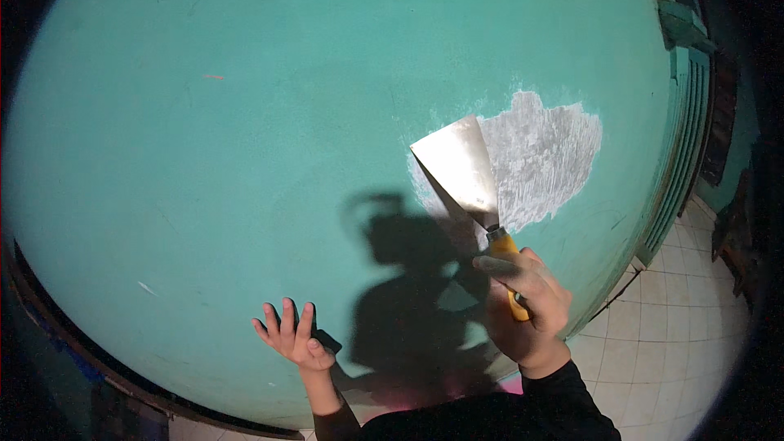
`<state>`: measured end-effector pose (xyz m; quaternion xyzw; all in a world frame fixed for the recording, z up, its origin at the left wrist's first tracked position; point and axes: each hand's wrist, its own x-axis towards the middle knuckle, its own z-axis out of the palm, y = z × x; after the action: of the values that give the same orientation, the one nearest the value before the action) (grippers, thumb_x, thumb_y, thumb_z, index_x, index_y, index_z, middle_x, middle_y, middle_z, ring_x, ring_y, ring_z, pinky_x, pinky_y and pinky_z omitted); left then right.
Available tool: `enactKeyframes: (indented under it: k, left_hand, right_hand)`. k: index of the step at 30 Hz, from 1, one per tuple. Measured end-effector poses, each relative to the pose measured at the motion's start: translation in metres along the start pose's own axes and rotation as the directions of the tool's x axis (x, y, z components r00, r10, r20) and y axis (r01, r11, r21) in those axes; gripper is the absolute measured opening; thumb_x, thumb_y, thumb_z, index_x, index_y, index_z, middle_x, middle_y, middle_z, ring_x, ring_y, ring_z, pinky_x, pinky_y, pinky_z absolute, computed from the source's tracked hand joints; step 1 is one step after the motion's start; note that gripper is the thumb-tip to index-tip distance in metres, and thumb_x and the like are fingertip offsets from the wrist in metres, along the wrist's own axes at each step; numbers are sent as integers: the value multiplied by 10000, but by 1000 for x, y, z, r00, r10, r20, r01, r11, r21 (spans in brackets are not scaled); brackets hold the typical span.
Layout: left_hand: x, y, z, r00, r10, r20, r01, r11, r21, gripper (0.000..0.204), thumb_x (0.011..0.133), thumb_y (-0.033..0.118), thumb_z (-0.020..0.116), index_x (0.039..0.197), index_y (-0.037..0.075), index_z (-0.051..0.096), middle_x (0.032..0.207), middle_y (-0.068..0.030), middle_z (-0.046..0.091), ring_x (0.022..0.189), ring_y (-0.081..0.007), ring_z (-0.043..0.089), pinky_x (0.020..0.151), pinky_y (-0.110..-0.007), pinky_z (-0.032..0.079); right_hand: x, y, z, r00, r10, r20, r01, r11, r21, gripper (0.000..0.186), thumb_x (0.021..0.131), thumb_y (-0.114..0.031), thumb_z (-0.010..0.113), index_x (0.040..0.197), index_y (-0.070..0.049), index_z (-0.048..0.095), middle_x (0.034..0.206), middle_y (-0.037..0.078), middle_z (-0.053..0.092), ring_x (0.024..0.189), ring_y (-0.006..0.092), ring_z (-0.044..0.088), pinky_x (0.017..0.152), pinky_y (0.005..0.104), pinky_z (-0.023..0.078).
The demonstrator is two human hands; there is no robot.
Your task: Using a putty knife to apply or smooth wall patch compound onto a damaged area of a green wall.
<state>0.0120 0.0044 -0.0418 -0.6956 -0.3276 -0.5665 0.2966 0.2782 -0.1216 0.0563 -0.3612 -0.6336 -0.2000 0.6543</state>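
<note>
My right hand (527, 298) grips the yellow handle of a wide steel putty knife (457, 167), its blade raised over a ragged grey-white patch (547, 155) of scraped wall; whether blade and wall touch, I cannot tell. My left hand (290, 331) is open at the lower middle, fingers spread against the green wall (245, 155); I cannot tell if it touches the surface. A dark shadow of my head and body falls on the wall between my hands.
At the right edge are a green column (678, 155) with grooves, a ledge (682, 24) above it, and a dark wooden object (735, 245). Pale floor tiles (661, 343) run along the lower right. A dark trim (122, 388) curves along the lower left.
</note>
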Motion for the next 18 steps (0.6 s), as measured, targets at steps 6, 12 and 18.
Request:
enactKeyframes:
  k: [6,12,18]
  left_hand:
    - [-1,-1,1,1000,-8,-3,8,1000,-1,490,895,312,224,1132,128,611,1285,-80,493,1278,-333,326,1075,-495,73]
    - [-1,-1,0,1000,-7,0,7,1000,-2,486,892,309,229,1131,129,612,1281,-81,496,1275,-335,330,1074,-499,75]
    - [-2,0,1,1000,-7,4,7,1000,8,486,890,304,228,1126,129,615,1281,-82,496,1274,-334,331,1073,-499,81]
  right_hand:
    - [-2,-3,-4,1000,28,7,-28,1000,-9,178,743,114,543,875,-4,559,817,142,646,621,223,598,592,305,453]
    - [-1,-3,-5,1000,24,0,-24,999,26,159,753,99,540,869,-9,555,821,134,650,615,218,591,619,318,456]
    - [-2,-2,-4,999,41,26,-41,999,0,159,755,94,530,864,-19,552,824,132,651,614,216,590,613,305,458]
